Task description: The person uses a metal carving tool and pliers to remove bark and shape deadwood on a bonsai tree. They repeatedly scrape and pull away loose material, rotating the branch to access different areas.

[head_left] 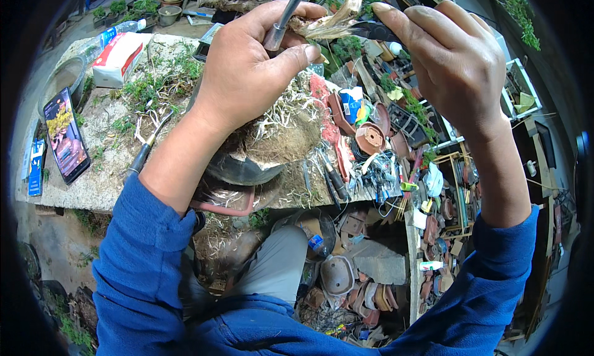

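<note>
My left hand (241, 68) is raised over the worktable with its fingers curled round a dark metal-shafted tool (286, 21). The tool's top runs out of the picture. Beside those fingers is a pale, stripped piece of wood (337, 21) with frayed fibres. My right hand (455, 59) is up to the right of the wood, fingers bent and the index fingertip close to it. Its thumb and anything it grips are hidden. Under my left hand sits a large root ball (284, 136) with pale, tangled roots in a dark round pot (241, 170).
On the left of the table (105, 189) lie a phone (65, 133), a tissue pack (117, 59), a water bottle (127, 26) and a black-handled tool (141, 158). Green cuttings are scattered there. Small clay pots (370, 138) and hand tools (334, 179) crowd the right side. More pots (337, 275) are stacked below.
</note>
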Demonstrator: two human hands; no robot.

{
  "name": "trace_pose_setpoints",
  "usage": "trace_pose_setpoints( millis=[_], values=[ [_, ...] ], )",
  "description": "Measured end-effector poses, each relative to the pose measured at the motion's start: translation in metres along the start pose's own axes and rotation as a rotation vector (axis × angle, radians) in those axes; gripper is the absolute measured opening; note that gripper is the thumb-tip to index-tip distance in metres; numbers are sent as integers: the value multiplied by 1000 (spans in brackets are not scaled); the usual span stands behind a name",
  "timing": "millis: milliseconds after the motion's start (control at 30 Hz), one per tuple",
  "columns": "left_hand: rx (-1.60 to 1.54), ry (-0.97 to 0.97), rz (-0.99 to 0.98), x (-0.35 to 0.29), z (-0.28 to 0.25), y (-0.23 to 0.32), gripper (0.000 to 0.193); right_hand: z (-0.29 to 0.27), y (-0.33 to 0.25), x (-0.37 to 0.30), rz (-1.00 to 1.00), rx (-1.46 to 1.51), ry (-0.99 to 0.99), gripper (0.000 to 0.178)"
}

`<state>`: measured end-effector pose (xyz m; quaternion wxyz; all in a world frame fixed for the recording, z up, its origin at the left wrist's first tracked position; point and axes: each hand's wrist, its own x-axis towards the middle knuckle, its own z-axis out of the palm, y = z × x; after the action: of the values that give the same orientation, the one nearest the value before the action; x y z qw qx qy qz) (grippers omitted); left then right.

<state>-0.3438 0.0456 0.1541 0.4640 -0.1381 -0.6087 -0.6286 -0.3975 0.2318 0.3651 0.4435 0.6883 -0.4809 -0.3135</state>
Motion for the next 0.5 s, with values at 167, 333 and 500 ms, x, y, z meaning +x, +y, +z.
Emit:
trace_pose_setpoints(
  millis=[167, 333, 500],
  values=[
    [-53, 4, 0, 1, 1, -1, 36, -2, -16, 8, 52, 23, 89, 42],
    [-194, -40, -56, 1, 0, -2, 38, 3, -65, 6, -70, 357, 91, 37],
    [-128, -26, -42, 1, 1, 5, 36, -1, -68, -25, 308, 410, -262, 49]
  ],
)
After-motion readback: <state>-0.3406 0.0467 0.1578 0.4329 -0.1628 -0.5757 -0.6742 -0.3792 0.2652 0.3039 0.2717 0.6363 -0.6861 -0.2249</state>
